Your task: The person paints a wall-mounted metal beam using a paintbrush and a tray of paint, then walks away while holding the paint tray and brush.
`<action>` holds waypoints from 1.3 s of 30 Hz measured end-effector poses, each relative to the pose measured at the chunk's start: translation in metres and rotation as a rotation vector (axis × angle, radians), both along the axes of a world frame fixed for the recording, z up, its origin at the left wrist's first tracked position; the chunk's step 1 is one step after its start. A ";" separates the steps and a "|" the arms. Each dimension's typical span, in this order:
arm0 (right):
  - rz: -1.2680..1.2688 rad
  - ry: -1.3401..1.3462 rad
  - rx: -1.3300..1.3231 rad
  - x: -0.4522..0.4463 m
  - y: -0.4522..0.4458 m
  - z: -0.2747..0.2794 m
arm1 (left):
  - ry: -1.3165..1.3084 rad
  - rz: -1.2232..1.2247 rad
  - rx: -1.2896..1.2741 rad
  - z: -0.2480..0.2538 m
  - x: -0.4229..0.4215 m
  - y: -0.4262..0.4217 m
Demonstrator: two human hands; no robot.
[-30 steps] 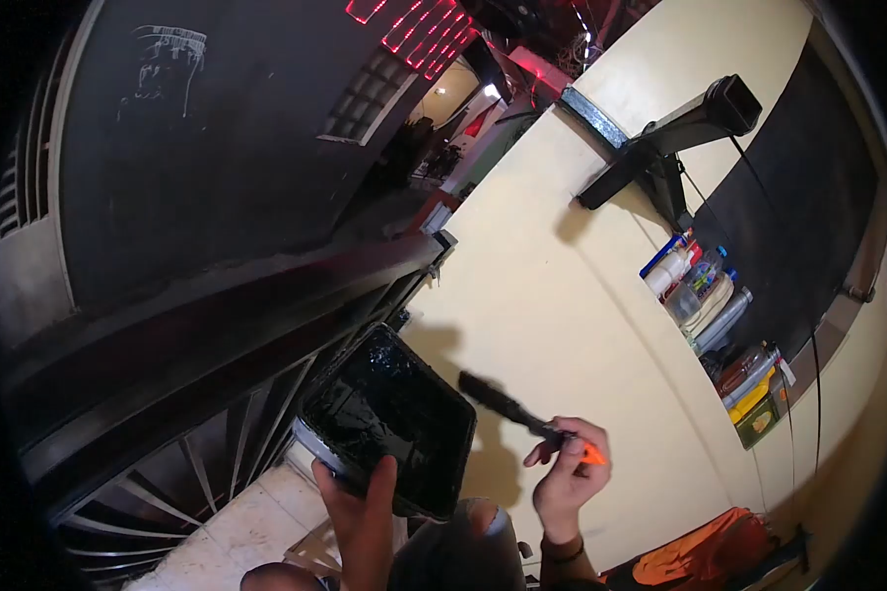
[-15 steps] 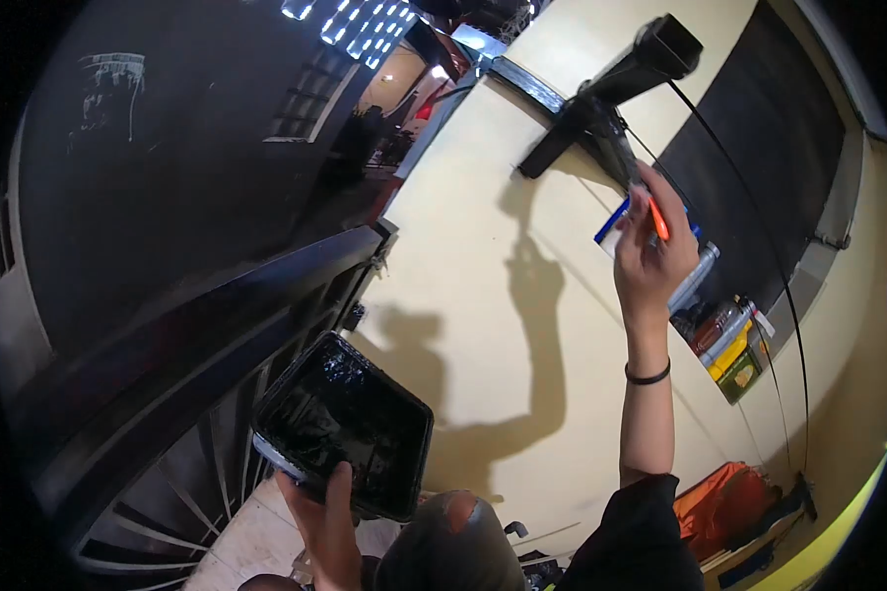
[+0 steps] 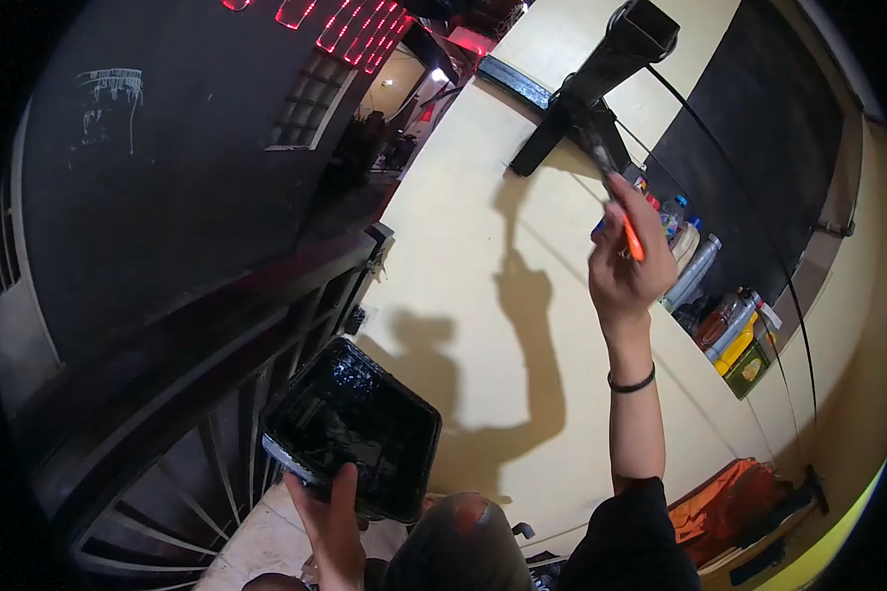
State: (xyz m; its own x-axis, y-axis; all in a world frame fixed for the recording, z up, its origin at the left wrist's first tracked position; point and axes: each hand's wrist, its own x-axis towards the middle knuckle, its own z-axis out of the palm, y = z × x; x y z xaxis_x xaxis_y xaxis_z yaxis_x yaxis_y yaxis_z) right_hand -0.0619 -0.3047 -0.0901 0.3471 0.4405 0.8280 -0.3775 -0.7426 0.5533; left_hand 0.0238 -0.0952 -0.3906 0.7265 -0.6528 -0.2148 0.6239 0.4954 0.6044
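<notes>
A square container [image 3: 357, 428] with black, glossy paint inside is gripped at its near rim by my left hand [image 3: 330, 507], thumb over the edge. My right hand [image 3: 633, 246] is raised, its fingers closed on a paintbrush [image 3: 633, 239] with an orange handle end. The brush's dark head points up to the black metal bracket [image 3: 574, 116] fixed on the cream wall [image 3: 453, 227]. It overlaps the bracket's lower arm in view; whether the bristles touch it I cannot tell.
Bottles [image 3: 698, 266] stand in a wall opening on the right, with a cable [image 3: 749, 177] hanging before it. A dark metal gate [image 3: 197, 364] is on the left. Orange cloth [image 3: 724, 507] lies at the lower right. My knee [image 3: 458, 547] shows below the container.
My right hand has risen with the brush from beside the container to the bracket, then shifted slightly left and down. The container appears lower and further left than at first.
</notes>
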 end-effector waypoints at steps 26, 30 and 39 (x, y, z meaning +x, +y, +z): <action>0.051 -0.039 -0.030 0.007 0.004 -0.014 | -0.012 0.044 -0.055 0.005 -0.002 -0.004; 0.073 -0.047 -0.093 0.025 0.022 0.016 | -0.063 0.032 -0.023 0.002 0.001 -0.001; -0.148 0.030 -0.069 -0.004 0.086 -0.040 | -0.062 0.019 0.023 -0.008 0.007 -0.001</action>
